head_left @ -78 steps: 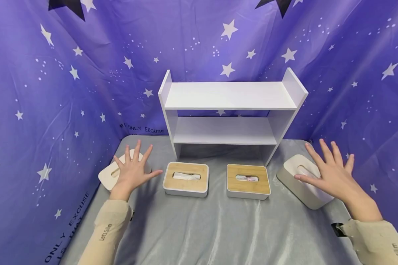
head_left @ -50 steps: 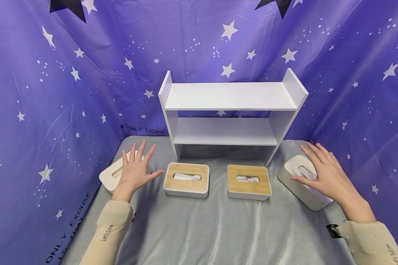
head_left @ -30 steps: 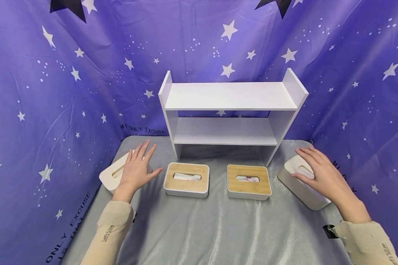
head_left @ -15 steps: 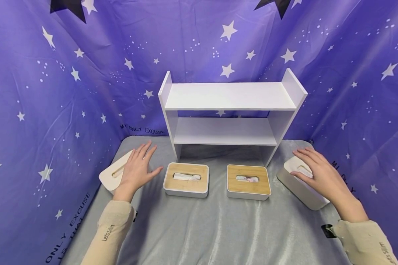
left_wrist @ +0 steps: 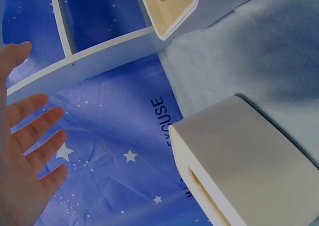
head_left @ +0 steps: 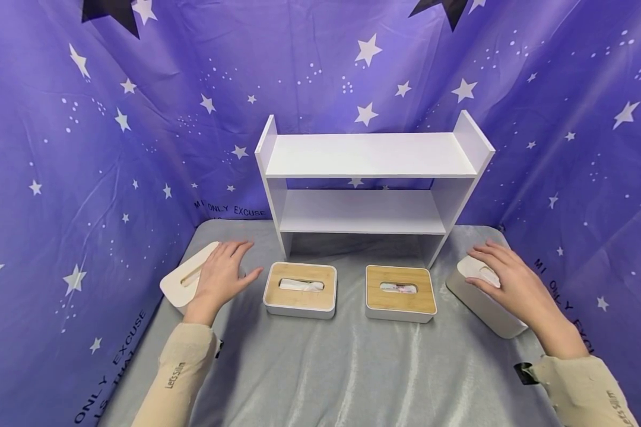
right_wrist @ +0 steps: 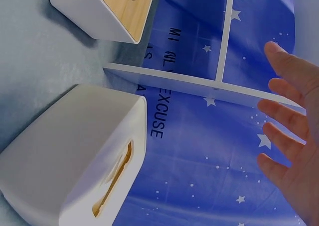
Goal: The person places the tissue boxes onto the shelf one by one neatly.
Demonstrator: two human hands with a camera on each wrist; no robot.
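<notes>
My left hand (head_left: 219, 279) hovers over a white tissue box (head_left: 177, 287) at the far left, fingers spread and slightly bent. The left wrist view has a gap between that hand (left_wrist: 22, 186) and the box (left_wrist: 254, 161). Over the taller white tissue box (head_left: 472, 296) at the right, my right hand (head_left: 518, 290) hangs with loosely bent fingers and covers part of its top. In the right wrist view, the hand (right_wrist: 301, 136) stands clear of this box (right_wrist: 79, 141). Both hands hold nothing. Between them sit two tissue boxes with wooden lids, one left (head_left: 320, 301) and one right (head_left: 397, 303).
A white three-level shelf (head_left: 368, 154) stands at the back, behind the wooden-lidded boxes. Grey cloth (head_left: 331, 367) covers the table. Purple star-printed curtains (head_left: 320, 71) enclose the back and both sides.
The right hand has moved inward and lower over its white box, its spread fingers drawing together and bending. The left hand has shifted slightly right, its fingers less spread. The boxes stay put.
</notes>
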